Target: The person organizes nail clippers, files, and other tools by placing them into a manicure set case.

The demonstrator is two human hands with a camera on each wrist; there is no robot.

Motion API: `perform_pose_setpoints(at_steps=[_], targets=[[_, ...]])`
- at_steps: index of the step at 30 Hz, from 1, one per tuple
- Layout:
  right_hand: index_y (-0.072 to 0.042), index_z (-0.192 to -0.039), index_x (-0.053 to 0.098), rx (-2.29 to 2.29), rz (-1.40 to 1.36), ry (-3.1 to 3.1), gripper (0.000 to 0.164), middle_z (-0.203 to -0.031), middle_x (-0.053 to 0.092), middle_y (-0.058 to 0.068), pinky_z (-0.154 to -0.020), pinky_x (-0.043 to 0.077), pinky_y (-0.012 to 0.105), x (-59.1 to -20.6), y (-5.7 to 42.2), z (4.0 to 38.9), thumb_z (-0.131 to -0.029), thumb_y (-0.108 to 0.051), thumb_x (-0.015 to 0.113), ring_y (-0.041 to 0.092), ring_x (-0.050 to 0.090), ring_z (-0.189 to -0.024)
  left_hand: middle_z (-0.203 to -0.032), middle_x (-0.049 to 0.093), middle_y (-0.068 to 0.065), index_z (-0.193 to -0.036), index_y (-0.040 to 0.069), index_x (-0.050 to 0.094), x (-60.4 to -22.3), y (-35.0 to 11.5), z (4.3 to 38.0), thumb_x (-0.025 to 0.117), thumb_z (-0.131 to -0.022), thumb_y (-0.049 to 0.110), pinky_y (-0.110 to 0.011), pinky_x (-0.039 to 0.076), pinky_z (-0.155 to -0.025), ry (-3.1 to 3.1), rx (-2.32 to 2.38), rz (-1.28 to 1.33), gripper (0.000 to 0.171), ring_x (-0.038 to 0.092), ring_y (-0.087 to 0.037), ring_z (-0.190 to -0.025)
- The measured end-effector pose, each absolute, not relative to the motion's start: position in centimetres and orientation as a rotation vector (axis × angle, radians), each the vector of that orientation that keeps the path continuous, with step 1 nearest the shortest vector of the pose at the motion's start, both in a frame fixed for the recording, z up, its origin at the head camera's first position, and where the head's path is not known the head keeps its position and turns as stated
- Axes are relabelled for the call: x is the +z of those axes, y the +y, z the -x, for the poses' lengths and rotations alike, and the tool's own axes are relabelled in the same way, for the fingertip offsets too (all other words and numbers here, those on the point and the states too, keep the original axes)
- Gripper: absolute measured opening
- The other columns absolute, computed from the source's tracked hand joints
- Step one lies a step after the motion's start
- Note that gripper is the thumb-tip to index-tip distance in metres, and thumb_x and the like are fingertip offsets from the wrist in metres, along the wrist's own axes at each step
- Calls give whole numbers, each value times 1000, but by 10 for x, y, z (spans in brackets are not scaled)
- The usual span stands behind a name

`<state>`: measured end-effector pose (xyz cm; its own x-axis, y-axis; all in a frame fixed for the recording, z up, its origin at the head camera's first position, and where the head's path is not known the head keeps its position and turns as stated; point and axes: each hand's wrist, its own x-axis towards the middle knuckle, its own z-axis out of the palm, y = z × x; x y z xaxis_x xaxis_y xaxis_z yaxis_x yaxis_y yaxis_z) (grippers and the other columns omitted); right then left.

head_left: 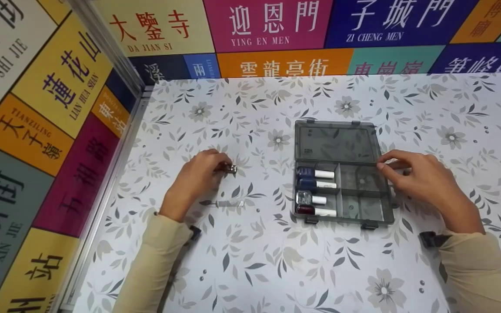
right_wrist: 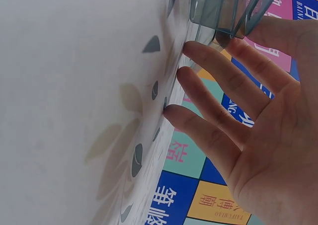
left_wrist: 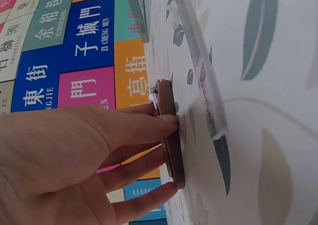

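In my left hand (head_left: pixel 202 171) I hold a small nail clipper (left_wrist: pixel 171 130) with a brown side and a metal end, thumb on one face and fingertips on the other. It is close over the table. Beside it lies a clear, thin strip with faint lettering (head_left: pixel 231 204), like a glass nail file. My right hand (head_left: pixel 420 178) pinches the right edge of a smoky plastic compartment box (head_left: pixel 387 213), near the hinge, its other fingertips at the tabletop. The box lies with its lid (head_left: pixel 337 141) folded back. Several nail polish bottles (head_left: pixel 306 182) with white caps lie in its left compartments.
A white cloth with grey leaves and flowers (head_left: pixel 276 269) covers the table. Colourful lettered panels (head_left: pixel 272 24) stand along the back, and more panels (head_left: pixel 37 165) line the left side. Wrist camera mounts (head_left: pixel 433 239) sit at both sleeves.
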<state>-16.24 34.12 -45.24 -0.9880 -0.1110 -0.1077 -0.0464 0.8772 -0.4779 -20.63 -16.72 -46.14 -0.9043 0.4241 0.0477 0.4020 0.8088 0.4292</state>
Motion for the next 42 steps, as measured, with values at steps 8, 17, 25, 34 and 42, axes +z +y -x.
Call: perform_pose_setpoints(at_steps=[8, 17, 25, 34, 42], targets=[[-33, -129, 74, -729, 107, 2913, 46, -126, 81, 6, -74, 53, 52, -452, 341, 162, -104, -67, 57, 44, 77, -114, -105, 72, -6, -113, 17, 82, -462, -167, 206, 80, -95, 5, -49, 64, -88, 2957, 641, -668, 21, 73, -27, -100], [-32, -129, 74, -731, 106, 2906, 46, -126, 81, 6, -78, 53, 58, -453, 340, 161, -104, -66, 56, 44, 75, -118, -104, 71, -6, -114, 18, 82, -462, -166, 206, 81, -94, 4, -48, 64, -90, 2963, 608, -677, 24, 73, -28, -101], [-34, -129, 74, -723, 101, 2906, 45, -126, 81, 4, -75, 51, 49, -453, 341, 163, -104, -67, 57, 42, 76, -117, -106, 70, -6, -116, 18, 81, -460, -162, 204, 79, -96, 4, -49, 64, -90, 2983, 610, -717, 24, 71, -28, -104], [-32, -130, 75, -758, 135, 2916, 40, -125, 81, 10, -69, 53, 45, -455, 342, 162, -106, -60, 60, 45, 79, -108, -113, 72, -7, -121, 13, 78, -457, -153, 200, 74, -100, 6, -48, 63, -97, 3005, 624, -815, 23, 70, -29, -112], [-32, -131, 74, -740, 115, 2910, 47, -126, 81, 10, -74, 54, 52, -453, 342, 162, -104, -66, 56, 47, 77, -112, -117, 73, -7, -125, 11, 76, -452, -139, 196, 78, -100, 14, -45, 61, -100, 3021, 647, -903, 25, 69, -31, -111]])
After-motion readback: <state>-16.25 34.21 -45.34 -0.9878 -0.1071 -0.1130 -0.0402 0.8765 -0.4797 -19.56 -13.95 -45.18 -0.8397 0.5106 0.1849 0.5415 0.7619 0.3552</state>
